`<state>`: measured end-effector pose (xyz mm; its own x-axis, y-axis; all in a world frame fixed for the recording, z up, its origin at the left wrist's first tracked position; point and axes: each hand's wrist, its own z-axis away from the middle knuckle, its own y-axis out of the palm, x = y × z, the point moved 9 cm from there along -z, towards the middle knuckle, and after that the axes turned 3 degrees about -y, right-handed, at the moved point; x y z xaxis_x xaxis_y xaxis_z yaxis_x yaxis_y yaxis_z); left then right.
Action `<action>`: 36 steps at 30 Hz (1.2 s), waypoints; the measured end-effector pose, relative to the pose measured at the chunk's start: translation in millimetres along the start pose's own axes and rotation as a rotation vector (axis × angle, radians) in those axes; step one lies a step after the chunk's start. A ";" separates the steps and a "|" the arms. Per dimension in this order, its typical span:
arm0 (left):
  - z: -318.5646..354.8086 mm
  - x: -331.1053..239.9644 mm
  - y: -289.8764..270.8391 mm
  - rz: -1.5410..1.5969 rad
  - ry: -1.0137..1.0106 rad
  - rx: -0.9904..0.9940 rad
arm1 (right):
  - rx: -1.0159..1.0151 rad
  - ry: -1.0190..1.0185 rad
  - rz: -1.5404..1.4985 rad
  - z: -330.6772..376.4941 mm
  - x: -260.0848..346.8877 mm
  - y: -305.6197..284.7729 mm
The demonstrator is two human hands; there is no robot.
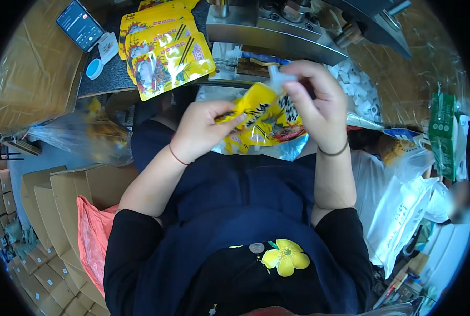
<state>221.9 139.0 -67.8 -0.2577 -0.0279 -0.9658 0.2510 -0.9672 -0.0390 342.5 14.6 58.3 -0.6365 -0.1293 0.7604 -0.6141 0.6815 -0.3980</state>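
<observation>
A: What are the hands doing?
B: Left hand [200,131] pinches the yellow pouch [264,113]; right hand [316,102] has its fingers closed on the white spout [278,78].
A: And beyond the pouch?
B: A stack of yellow pouches [164,47] on the counter [108,79], then a phone [80,25]

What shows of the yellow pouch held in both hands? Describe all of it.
The yellow pouch is a glossy, flexible-looking spouted bag with black and red printed graphics. It is crumpled and tilted, held in front of the torso below the metal machine. The left hand pinches its lower left edge; the right hand grips its white spout at the top. Whether it is filled cannot be told.
</observation>
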 end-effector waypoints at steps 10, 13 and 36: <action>5.8 16.5 78.1 0.464 -0.165 0.418 | 0.335 0.092 0.244 15.3 -24.0 -18.0; -3.2 22.1 69.3 0.602 -0.173 0.395 | 0.135 0.261 1.079 25.1 -71.6 -80.5; 35.2 -21.2 -117.1 -0.806 0.430 -0.727 | -0.549 0.294 0.105 75.0 -126.2 -151.5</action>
<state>165.1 244.0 -33.7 -0.2836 0.7514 -0.5958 0.6699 -0.2894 -0.6838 480.8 -126.3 -15.9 -0.4772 0.1088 0.8720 -0.1764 0.9603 -0.2163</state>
